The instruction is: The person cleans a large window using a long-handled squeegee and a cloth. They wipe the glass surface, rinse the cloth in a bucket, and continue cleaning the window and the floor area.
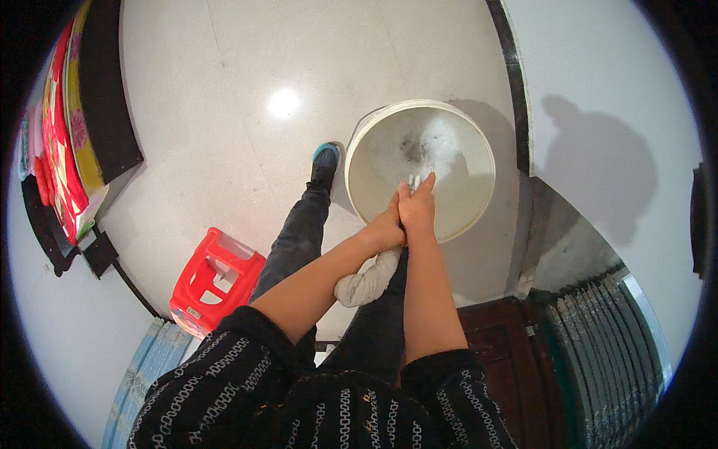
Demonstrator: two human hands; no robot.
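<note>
My left hand and my right hand are together over the near part of a large round whitish tub. Both are closed around a pale, twisted cloth. Its thick, bunched end hangs below my left hand, over my lap and outside the tub's rim. Small white ends of it stick out between the fingers of my right hand, whose index finger points forward. The inside of the tub looks pale with a dark smudge at the bottom; whether it holds water is hard to tell.
A red plastic stool stands on the floor at the left. Beyond it is a bed with a dark frame and colourful bedding. A pale wall rises at the right, with a dark wooden door and folded curtain nearer me.
</note>
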